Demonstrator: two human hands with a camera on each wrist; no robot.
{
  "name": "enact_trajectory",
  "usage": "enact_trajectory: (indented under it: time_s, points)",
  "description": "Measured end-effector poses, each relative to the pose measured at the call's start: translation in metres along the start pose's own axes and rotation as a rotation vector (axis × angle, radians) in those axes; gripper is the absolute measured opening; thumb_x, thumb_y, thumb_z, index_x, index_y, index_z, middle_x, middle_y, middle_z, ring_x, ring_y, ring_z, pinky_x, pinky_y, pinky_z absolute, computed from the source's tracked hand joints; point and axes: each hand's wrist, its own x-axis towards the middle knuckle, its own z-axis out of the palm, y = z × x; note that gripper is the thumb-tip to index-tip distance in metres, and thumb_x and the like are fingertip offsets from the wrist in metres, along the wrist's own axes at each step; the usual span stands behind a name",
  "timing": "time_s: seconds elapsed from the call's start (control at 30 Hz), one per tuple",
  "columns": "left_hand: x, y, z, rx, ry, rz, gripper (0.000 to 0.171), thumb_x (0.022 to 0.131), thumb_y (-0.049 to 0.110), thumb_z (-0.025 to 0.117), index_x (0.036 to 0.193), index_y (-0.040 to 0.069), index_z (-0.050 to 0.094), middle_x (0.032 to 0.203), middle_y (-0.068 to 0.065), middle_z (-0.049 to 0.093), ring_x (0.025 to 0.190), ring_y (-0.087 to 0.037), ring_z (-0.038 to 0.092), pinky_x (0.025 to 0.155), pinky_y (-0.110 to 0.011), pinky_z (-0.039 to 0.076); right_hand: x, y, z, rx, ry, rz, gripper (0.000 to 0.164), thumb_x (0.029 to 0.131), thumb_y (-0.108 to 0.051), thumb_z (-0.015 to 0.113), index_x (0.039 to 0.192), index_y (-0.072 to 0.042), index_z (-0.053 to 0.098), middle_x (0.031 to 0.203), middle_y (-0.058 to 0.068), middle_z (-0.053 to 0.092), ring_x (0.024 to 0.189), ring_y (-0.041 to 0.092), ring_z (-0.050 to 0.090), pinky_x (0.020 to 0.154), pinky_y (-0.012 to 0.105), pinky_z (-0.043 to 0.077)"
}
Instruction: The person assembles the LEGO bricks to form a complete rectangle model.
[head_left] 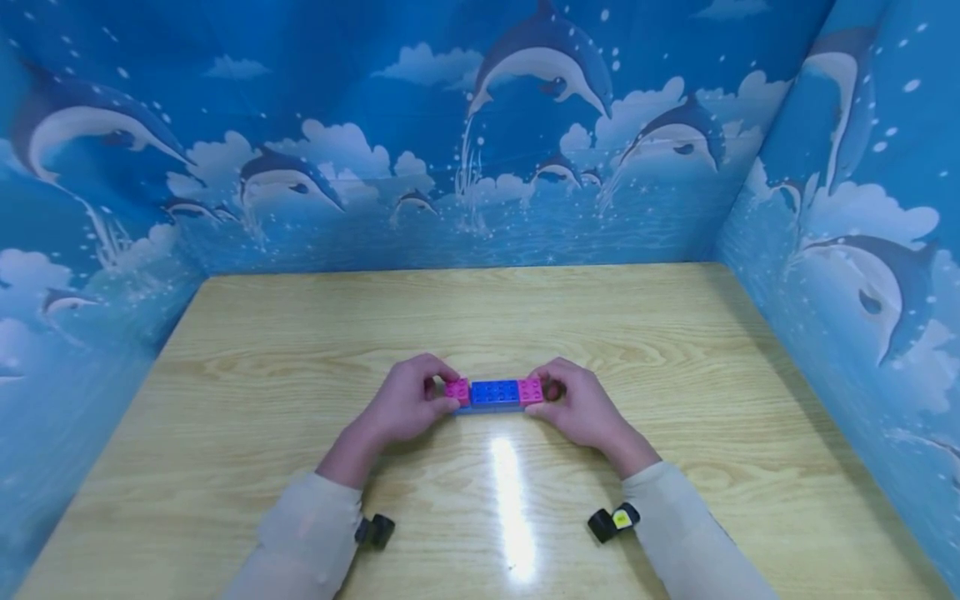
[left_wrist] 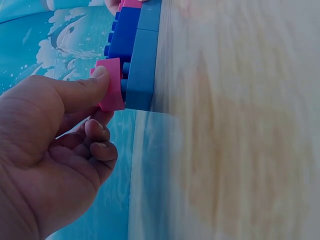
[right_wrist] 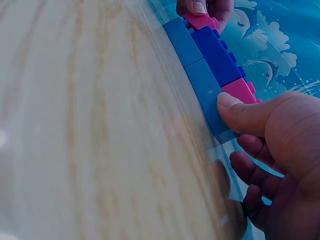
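Two light blue bricks [right_wrist: 202,82] lie end to end on the table as a bottom row. On top of their middle sits a dark blue brick [head_left: 495,392] with its studs up. My left hand [head_left: 408,402] pinches a small pink brick [left_wrist: 116,87] between thumb and fingers. This brick is slightly tilted over the row's left end, and studs show in the gap below it. At the other end a second pink brick [right_wrist: 240,92] sits flush against the dark blue one. My right hand [head_left: 581,406] grips that end, thumb in front and fingers behind, partly hidden.
The wood-grain table [head_left: 300,325] stretches around the bricks on all sides. Blue dolphin-print cloth [head_left: 337,225] stands at the back and both sides. Black straps with small devices [head_left: 375,531] sit at both sleeve cuffs.
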Motion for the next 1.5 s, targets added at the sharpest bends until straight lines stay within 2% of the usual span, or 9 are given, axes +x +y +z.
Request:
enact_trajectory:
  time_s: [0.37,0.7,0.97,1.3,1.5]
  points:
    - [0.004,0.007,0.003,0.074,-0.002,0.041,0.026,0.078,0.011,0.086,0.102,0.01,0.075,0.089,0.005,0.06,0.076,-0.018,0.053,0.067,-0.033,0.049,0.001,-0.001,-0.001,0.009,-0.004,-0.005,0.034,0.077,-0.013,0.087,0.106,-0.014,0.07,0.091,-0.004,0.061,0.082,0.018,0.058,0.072,0.033,0.052]
    - [0.007,0.013,0.006,0.129,-0.01,-0.003,0.028,0.075,0.008,0.088,0.101,0.012,0.076,0.092,0.005,0.062,0.082,-0.017,0.056,0.073,-0.031,0.051,0.001,-0.001,-0.003,-0.003,0.002,-0.001,0.035,0.076,-0.014,0.088,0.106,-0.013,0.071,0.09,-0.004,0.061,0.081,0.017,0.058,0.071,0.033,0.052]
    - [0.006,0.014,0.011,0.124,-0.016,-0.03,0.031,0.076,0.01,0.087,0.105,0.009,0.075,0.1,0.001,0.065,0.086,-0.016,0.057,0.078,-0.032,0.052,-0.001,0.002,-0.002,-0.009,0.001,0.013,0.035,0.076,-0.014,0.088,0.106,-0.014,0.071,0.089,-0.005,0.06,0.081,0.018,0.057,0.071,0.033,0.051]
    - [0.001,0.012,0.007,0.11,0.006,-0.001,0.032,0.079,0.012,0.086,0.108,0.007,0.074,0.099,0.0,0.066,0.083,-0.016,0.057,0.075,-0.031,0.052,0.002,0.002,-0.002,0.026,-0.025,0.006,0.035,0.079,-0.018,0.087,0.109,-0.015,0.071,0.091,-0.003,0.061,0.082,0.017,0.057,0.071,0.034,0.051]
    - [0.001,0.011,0.006,0.088,-0.004,-0.071,0.031,0.087,0.018,0.079,0.116,0.008,0.072,0.102,0.0,0.064,0.084,-0.017,0.056,0.073,-0.032,0.051,0.003,0.0,-0.003,0.017,-0.043,0.039,0.037,0.086,-0.024,0.082,0.12,-0.015,0.069,0.092,-0.003,0.061,0.083,0.017,0.056,0.072,0.035,0.051]
